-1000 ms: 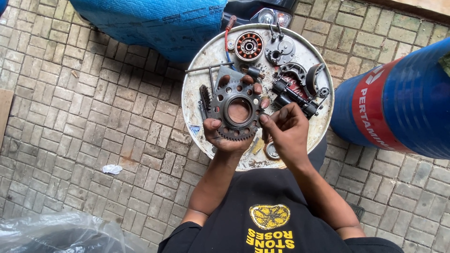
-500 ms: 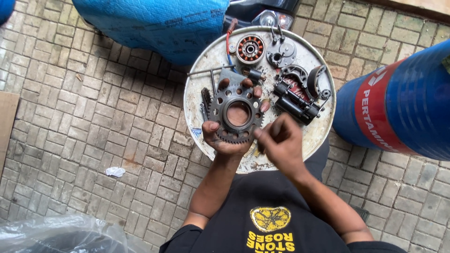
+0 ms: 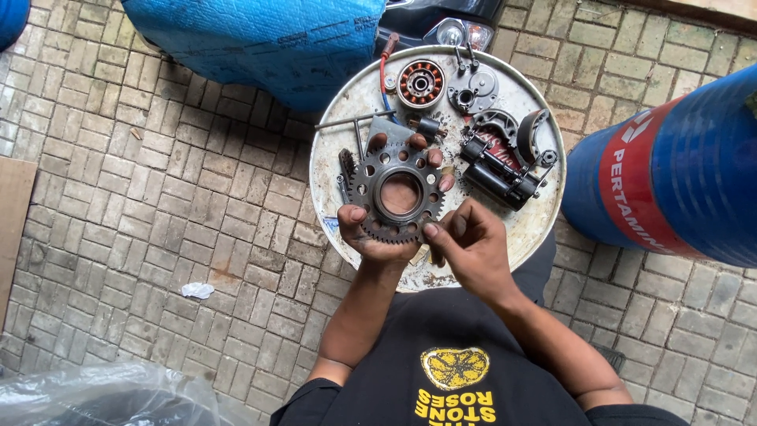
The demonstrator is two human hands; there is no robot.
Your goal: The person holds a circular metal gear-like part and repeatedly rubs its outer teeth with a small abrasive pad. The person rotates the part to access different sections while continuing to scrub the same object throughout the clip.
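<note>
Holding: the left hand (image 3: 377,237) grips a large dark toothed steel gear ring (image 3: 397,192) with a wide round centre hole, thumb on its near-left rim, fingertips showing past its far edge.
Right hand: the right hand (image 3: 465,244) sits just right of the gear's near edge, fingers bunched together with the thumb tip close to the teeth; whether it pinches some small part I cannot tell.
Gear place: raised over the near-left part of a round, stained white metal tray (image 3: 347,110).
Tray, right: a black cylindrical starter motor (image 3: 497,175) lies right of the gear, with curved grey brake shoes (image 3: 516,130) just beyond it.
Tray, far: a round stator with copper-coloured windings (image 3: 420,84) rests at the far edge, a grey metal cover plate (image 3: 473,87) beside it on the right.
Tray, left: a thin steel T-handle rod (image 3: 355,122) lies far-left of the gear.
Surroundings: a blue drum with a red band (image 3: 678,173) lies to the right on the grey paving-brick ground (image 3: 158,181); a blue tarpaulin (image 3: 260,39) is far left.
</note>
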